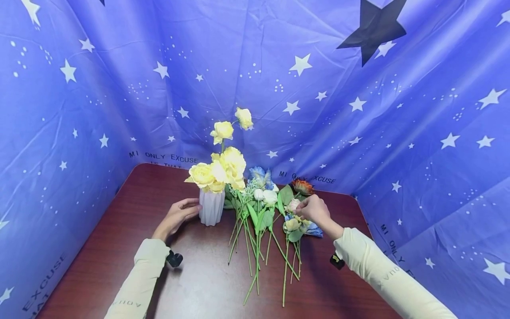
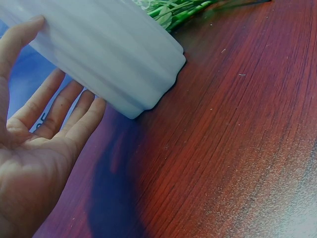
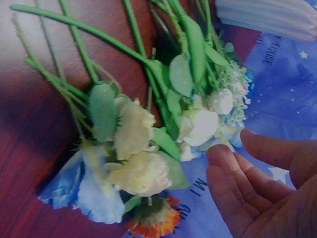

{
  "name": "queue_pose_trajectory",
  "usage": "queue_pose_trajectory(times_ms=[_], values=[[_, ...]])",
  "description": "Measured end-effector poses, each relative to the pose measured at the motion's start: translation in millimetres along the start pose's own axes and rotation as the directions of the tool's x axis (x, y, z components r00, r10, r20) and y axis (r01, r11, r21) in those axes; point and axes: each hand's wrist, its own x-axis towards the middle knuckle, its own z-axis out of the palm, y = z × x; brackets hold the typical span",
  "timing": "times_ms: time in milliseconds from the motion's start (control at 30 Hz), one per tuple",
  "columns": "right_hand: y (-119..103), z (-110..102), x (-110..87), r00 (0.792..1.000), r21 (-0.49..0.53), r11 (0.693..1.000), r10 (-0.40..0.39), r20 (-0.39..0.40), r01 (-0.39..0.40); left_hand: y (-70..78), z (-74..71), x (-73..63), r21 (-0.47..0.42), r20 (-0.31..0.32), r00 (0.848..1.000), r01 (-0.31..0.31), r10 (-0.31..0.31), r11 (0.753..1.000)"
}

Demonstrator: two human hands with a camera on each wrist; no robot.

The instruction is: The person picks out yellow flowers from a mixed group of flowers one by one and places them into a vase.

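Observation:
A white ribbed vase (image 1: 211, 208) stands upright on the left of the flowers, with yellow flowers (image 1: 229, 166) rising from its mouth. My left hand (image 1: 181, 217) is at the vase's left side, its fingertips touching or almost touching the wall, thumb and fingers spread. Over the right part of the loose flowers hovers my right hand (image 1: 314, 209). In the right wrist view its thumb (image 3: 270, 148) and fingers are apart with nothing between them. Closest to it are a white rose (image 3: 198, 126), a cream flower (image 3: 141, 173) and an orange flower (image 3: 154, 218).
Loose stems (image 1: 256, 248) lie on the brown table (image 1: 199, 274), pointing towards me. Among them are a blue flower (image 1: 260, 177) and white tulips (image 1: 267, 196). A blue star-patterned cloth (image 1: 247, 57) hangs round the table's back and sides.

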Motion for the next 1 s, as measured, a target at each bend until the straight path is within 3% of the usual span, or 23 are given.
queue_pose_trajectory(times_ms=[300, 1000], values=[[16.4, 15.2, -8.8, 0.999, -0.065, 0.998, 0.019, 0.046, -0.016, 0.0, 0.5, -1.1, 0.023, -0.010, 1.000, 0.012, -0.012, 1.000], [51.0, 62.8, -14.6, 0.991, 0.007, 0.994, 0.110, 0.072, -0.110, -0.2, 1.4, -1.4, 0.021, -0.012, 1.000, 0.009, -0.009, 1.000]])
